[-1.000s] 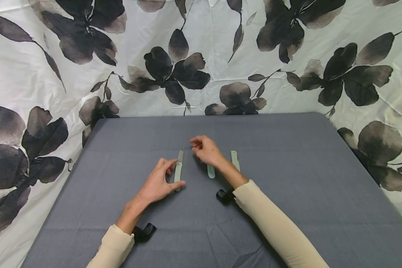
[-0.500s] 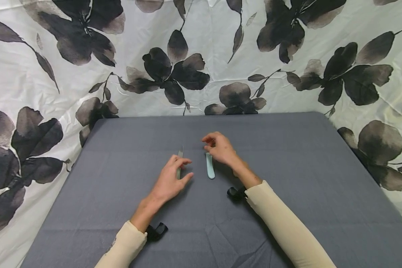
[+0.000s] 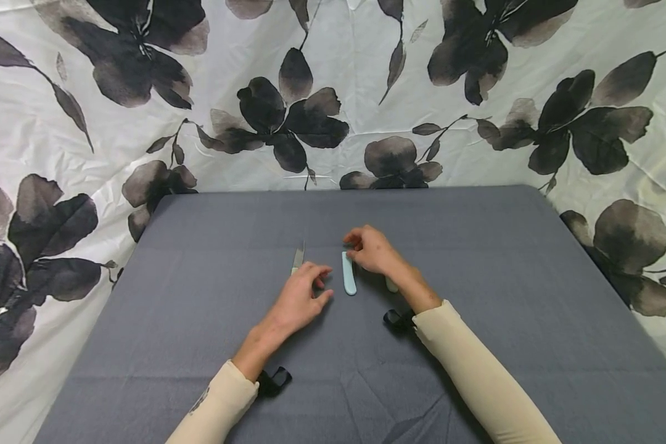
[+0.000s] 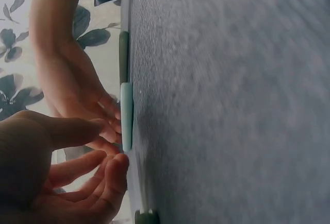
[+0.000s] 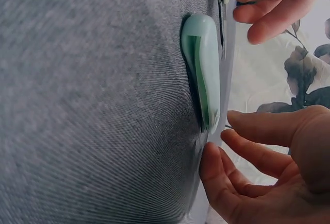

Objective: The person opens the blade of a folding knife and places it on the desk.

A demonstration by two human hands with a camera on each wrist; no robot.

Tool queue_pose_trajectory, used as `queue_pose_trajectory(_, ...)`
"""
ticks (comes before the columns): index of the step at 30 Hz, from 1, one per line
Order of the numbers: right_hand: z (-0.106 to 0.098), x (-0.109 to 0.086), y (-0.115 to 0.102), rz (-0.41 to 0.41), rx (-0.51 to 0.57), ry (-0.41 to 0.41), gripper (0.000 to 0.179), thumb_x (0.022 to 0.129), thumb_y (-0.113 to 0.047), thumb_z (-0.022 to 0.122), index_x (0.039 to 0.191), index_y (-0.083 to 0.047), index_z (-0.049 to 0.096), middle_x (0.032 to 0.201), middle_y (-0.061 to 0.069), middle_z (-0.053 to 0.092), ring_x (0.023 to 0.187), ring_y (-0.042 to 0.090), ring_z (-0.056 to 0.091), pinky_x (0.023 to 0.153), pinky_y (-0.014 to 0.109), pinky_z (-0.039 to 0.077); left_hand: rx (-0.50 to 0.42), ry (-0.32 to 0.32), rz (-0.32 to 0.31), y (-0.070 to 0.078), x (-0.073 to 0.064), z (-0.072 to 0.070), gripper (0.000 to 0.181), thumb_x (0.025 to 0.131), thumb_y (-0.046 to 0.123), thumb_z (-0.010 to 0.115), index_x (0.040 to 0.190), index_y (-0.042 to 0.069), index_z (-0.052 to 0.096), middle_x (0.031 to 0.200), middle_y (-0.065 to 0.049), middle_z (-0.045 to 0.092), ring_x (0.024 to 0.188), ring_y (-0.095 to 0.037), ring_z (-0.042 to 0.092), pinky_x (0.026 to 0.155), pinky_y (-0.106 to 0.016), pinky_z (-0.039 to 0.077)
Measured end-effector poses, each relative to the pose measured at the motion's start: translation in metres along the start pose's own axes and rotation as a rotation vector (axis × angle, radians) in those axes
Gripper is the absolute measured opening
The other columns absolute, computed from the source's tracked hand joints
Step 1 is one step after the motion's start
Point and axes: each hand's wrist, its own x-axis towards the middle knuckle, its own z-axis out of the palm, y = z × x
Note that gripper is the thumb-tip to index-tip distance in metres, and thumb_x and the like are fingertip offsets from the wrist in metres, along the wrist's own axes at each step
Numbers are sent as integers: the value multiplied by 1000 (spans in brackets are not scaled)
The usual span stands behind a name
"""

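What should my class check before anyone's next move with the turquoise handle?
1. Open knife folded: not ok, its blade is exposed.
2. Left grip free: ok, it holds nothing, and the head view shows a gap to the turquoise handle.
3. Turquoise handle resting on the cloth, no blade jutting out: ok.
4. Right grip touching the turquoise handle: cannot tell, though its fingers are by the far end.
5. Third handle in full sight: not ok, the right forearm covers most of it in the head view.
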Motion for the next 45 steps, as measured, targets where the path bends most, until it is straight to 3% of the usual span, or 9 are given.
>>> queue_pose_trajectory(8,3,-3,1,-19,-57,-32,31,99,-8,68,128,3,70,111,21,65,100,31,61,89,42,51,-25,-20,-11,3,1,9,45,88,2,80,129,-6,65,112,-16,66,87,-19,66,76,-26,54)
queue_pose_trajectory(14,2,-6,0,-3,-68,-64,22,101,-10,66,119,0,73,108,19,64,96,28,59,86,41,50,-39,-48,-29,6,3,13,47,88,3,80,131,-7,63,113,-16,66,86,-18,66,78,-26,54)
queue_pose_trajectory(22,3,-10,0,28,-64,-58,17,101,-12,67,113,-2,73,105,16,63,90,25,57,80,37,48,-19,-87,-71,9,6,15,54,88,8,83,136,-6,60,115,-15,65,88,-18,64,80,-29,53)
queue_pose_trajectory(33,5,-15,1,46,-53,-46,14,100,-13,69,109,-3,72,105,15,64,92,25,60,82,37,50,-24,-105,-82,10,8,18,58,86,4,84,138,-6,59,115,-15,63,88,-18,63,79,-27,52)
queue_pose_trajectory(38,4,-15,2,44,6,-43,14,99,-13,69,108,-2,73,100,13,66,87,22,60,76,31,48,-34,-110,-69,8,9,17,61,86,2,83,141,-7,56,115,-15,64,88,-18,63,78,-26,52)
queue_pose_trajectory(45,2,-15,3,72,233,-66,23,99,-9,67,119,2,66,100,16,67,73,20,69,66,31,59,-53,-69,-18,6,11,14,66,85,-3,81,144,-9,52,112,-15,67,87,-19,64,77,-26,52)
